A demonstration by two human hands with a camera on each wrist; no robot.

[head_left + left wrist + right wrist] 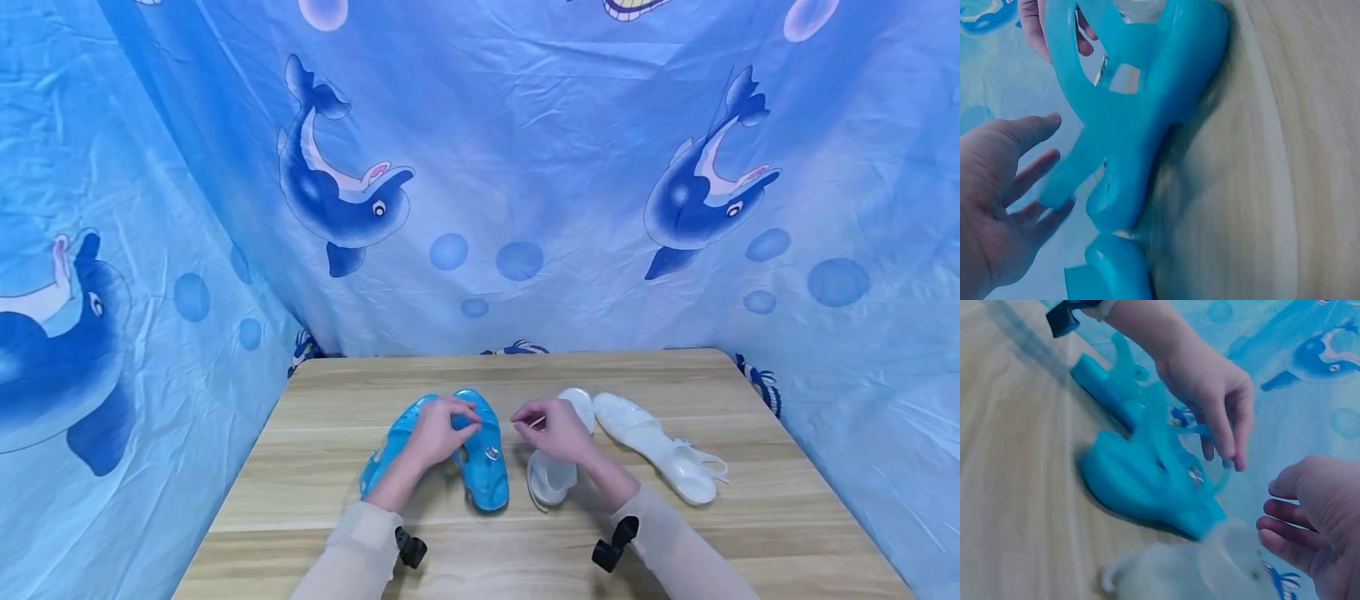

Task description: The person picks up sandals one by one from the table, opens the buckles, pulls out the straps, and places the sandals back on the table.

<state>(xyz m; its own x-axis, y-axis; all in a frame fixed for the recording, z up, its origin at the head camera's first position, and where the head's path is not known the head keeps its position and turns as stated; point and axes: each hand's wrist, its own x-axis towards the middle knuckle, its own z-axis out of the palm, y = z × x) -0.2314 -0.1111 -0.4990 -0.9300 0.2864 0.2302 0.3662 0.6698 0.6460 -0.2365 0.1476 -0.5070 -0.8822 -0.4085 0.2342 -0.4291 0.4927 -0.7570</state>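
Observation:
A pair of turquoise sandals lies on the table, the left sandal (402, 430) partly behind my left arm and the right sandal (487, 475) with a shiny ornament on its strap. Over them hovers my left hand (438, 433), its fingers apart and relaxed beside a turquoise strap (1063, 181) in the left wrist view. My right hand (561, 429) is above the nearer white sandal (551, 479) and covers its middle. Thumb and fingers of that hand stand apart with nothing between them in the right wrist view. To its right, another white sandal (648, 437) lies slanted, thin straps at its heel.
The sandals sit on a wood-grain table (315, 500) with rounded far corners. Behind and beside it hangs a blue curtain (525, 167) printed with dolphins and bubbles. A dark band is strapped at each wrist.

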